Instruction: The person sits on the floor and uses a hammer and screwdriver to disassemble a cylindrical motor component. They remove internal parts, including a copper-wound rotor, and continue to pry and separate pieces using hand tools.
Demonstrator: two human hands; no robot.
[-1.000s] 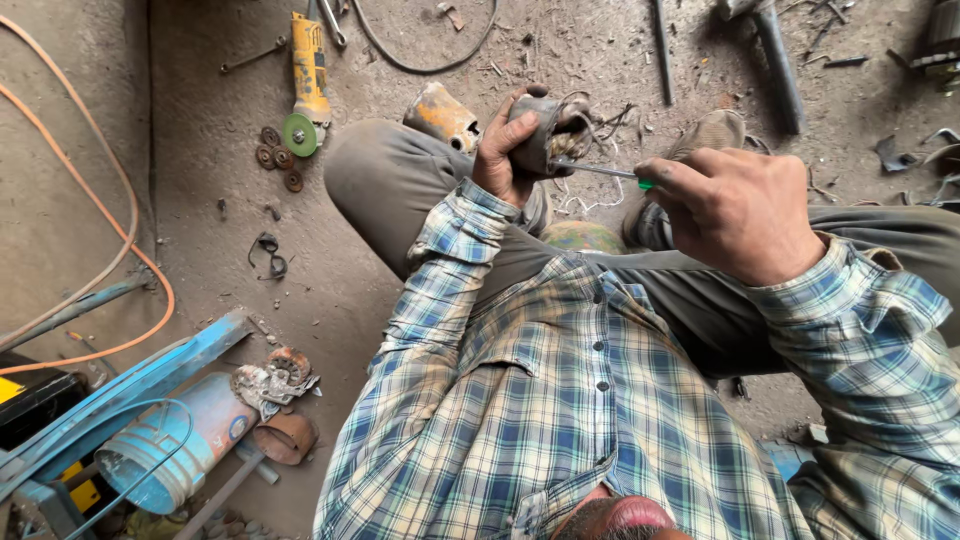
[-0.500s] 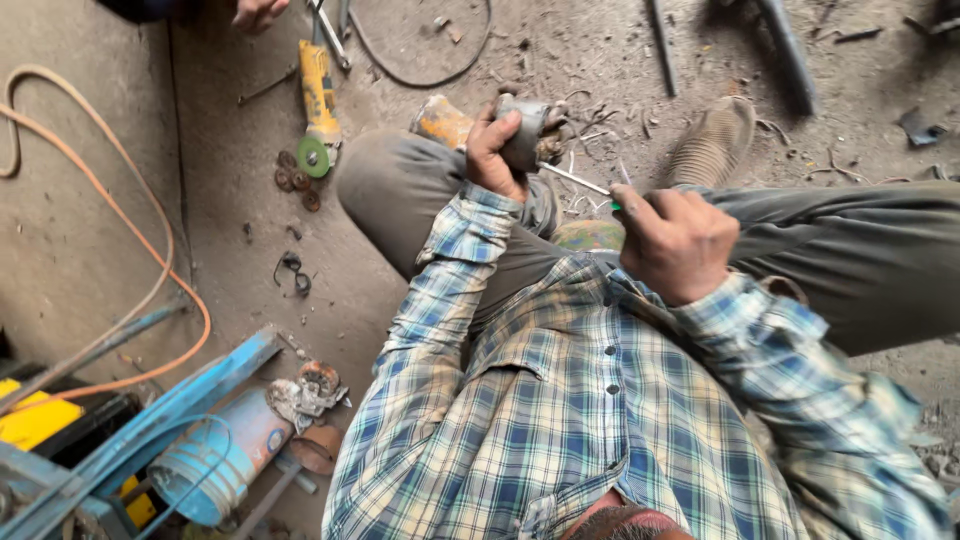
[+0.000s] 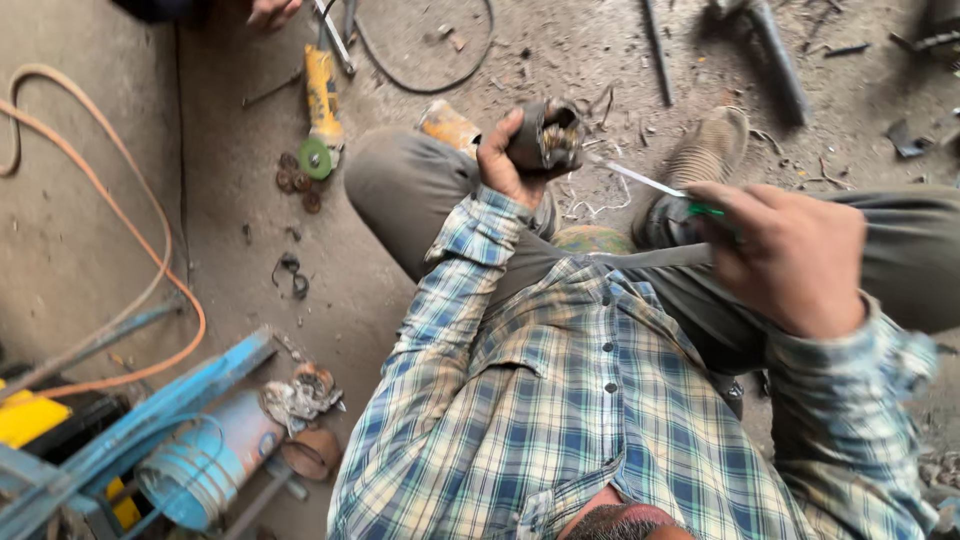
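Orange hose [image 3: 150,260] snakes down the far left over the dusty concrete floor [image 3: 250,210], running toward some blue metal framing [image 3: 150,420] and a blue cylinder-shaped motor thing [image 3: 215,470] in the bottom corner, with a yellow box [image 3: 25,415] next to it. A bit further right there's a yellow angle grinder [image 3: 322,105] lying on the floor with a green disc at its near end, a few rusty washers [image 3: 297,185] scattered just beside it, and a black cable [image 3: 425,60] looping off behind. Somebody else's hand [image 3: 268,12] pokes in at the very top edge near the grinder.

Then the person, sitting in a plaid shirt [image 3: 590,420] and grey-green trousers. The left hand [image 3: 505,155] is clamped around a grimy dark cylindrical part [image 3: 545,135], held up in the air above the left knee, its open end facing right with coppery bits showing inside. The right hand [image 3: 790,255] is closed tight on a green-handled screwdriver [image 3: 650,183], shaft pointing left with its tip right at the part's open end. The hands are well apart, linked only by the tool. A dusty boot [image 3: 695,170] sits on the floor between them, and some metal rods [image 3: 780,60] lie at the top right.
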